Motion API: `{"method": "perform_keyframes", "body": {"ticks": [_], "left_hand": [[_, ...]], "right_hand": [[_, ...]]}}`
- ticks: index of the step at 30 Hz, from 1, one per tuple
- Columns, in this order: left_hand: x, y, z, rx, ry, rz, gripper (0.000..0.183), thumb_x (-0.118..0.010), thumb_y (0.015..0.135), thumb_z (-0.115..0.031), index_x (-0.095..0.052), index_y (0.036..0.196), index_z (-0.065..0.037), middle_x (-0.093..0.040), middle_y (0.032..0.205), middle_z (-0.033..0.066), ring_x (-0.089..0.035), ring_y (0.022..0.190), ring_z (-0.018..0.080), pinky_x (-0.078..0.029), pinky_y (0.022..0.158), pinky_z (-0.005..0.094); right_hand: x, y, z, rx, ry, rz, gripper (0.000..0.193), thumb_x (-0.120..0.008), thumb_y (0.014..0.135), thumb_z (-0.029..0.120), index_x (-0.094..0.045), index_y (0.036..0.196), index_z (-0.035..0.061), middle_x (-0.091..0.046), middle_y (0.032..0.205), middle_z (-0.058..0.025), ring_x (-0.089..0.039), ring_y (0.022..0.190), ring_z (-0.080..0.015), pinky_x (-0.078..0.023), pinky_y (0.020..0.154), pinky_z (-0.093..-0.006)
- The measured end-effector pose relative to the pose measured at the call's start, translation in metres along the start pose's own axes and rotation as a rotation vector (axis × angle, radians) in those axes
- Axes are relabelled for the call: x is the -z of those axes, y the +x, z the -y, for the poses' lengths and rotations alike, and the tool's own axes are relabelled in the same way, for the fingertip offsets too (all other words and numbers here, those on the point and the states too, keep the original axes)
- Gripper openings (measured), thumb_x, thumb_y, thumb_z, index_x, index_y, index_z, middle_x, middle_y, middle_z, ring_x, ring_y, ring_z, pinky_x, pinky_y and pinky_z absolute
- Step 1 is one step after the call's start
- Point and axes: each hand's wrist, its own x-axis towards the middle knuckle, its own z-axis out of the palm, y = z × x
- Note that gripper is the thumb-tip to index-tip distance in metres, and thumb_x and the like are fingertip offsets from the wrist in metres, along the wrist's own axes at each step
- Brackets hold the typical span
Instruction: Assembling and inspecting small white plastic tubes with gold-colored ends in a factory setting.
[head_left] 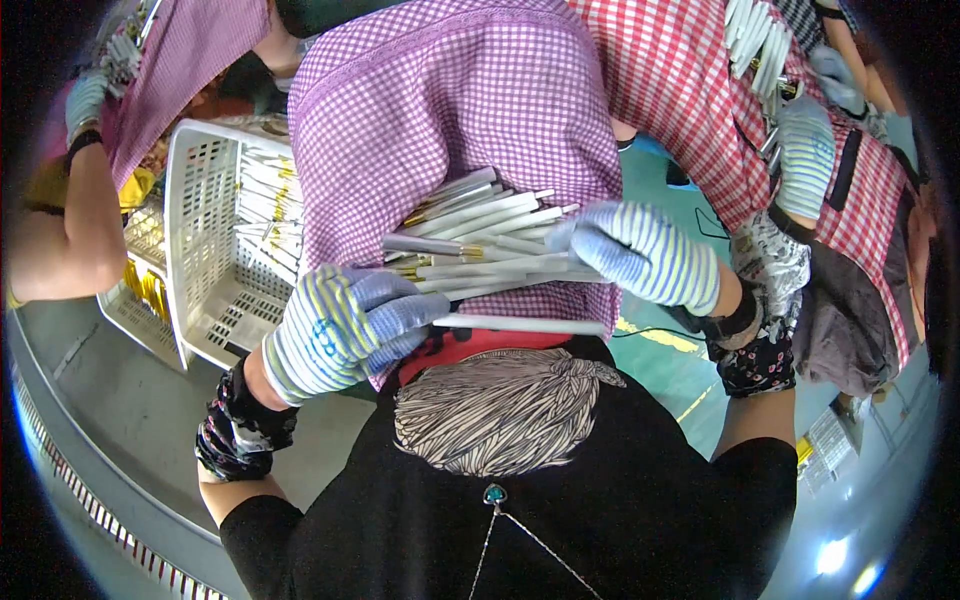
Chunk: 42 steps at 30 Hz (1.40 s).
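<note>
Across the purple checked apron on my lap lies a pile of slim white rods, several with gold-coloured bands and grey or silvery sections. My left hand, in a striped glove, has its fingers closed at the left end of one white rod lying nearest my body. On the pile's right side, my right hand, gloved alike, has its fingers bent together over the rod ends. Its fingertips are partly hidden, so how many rods it grips does not show.
At my left stands a white perforated plastic basket holding more rods. A co-worker's bare arm reaches in at far left. To the right, another person in a red checked apron has rods and a gloved hand.
</note>
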Motion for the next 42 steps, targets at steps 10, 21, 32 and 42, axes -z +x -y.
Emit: {"method": "perform_keyframes", "body": {"ticks": [10,21,32,42], "left_hand": [[0.030,0.008,0.008,0.208,-0.489,0.171,0.034,-0.070,0.083,-0.016,-0.066,0.113,-0.001,-0.067,0.108,0.0189,-0.067,0.096,0.0341,-0.054,0.085,0.0395],[-0.026,0.089,0.059,0.158,0.233,0.247,0.028,-0.058,0.089,-0.025,-0.061,0.109,-0.006,-0.068,0.089,0.0152,-0.067,0.079,0.0342,-0.052,0.067,0.0450],[0.006,0.109,0.046,0.202,-0.062,0.095,0.028,-0.071,0.082,-0.029,-0.070,0.101,-0.009,-0.066,0.088,0.0165,-0.065,0.078,0.0332,-0.051,0.068,0.0425],[0.013,0.078,0.052,0.478,-0.521,-0.286,0.020,-0.069,0.082,-0.003,-0.064,0.101,-0.002,-0.068,0.084,0.0081,-0.063,0.073,0.0139,-0.051,0.070,0.0271]], "right_hand": [[-0.030,0.061,0.010,0.177,-0.972,0.108,0.022,-0.049,0.093,0.023,-0.062,0.099,0.0057,-0.066,0.092,-0.0133,-0.067,0.075,-0.0289,-0.051,0.060,-0.0456],[-0.003,0.028,0.031,-0.053,-0.913,0.003,0.022,-0.049,0.093,0.024,-0.064,0.095,0.0087,-0.060,0.076,-0.0143,-0.062,0.062,-0.0307,-0.047,0.052,-0.0468],[0.034,0.013,0.044,0.244,-0.347,-0.282,0.032,-0.059,0.088,0.007,-0.060,0.120,0.0082,-0.069,0.102,-0.0123,-0.069,0.090,-0.0316,-0.055,0.080,-0.0402],[0.013,0.026,0.031,0.277,0.001,-0.302,0.027,-0.059,0.095,0.013,-0.060,0.121,0.0034,-0.064,0.110,-0.0091,-0.063,0.102,-0.0216,-0.050,0.091,-0.0343]]}}
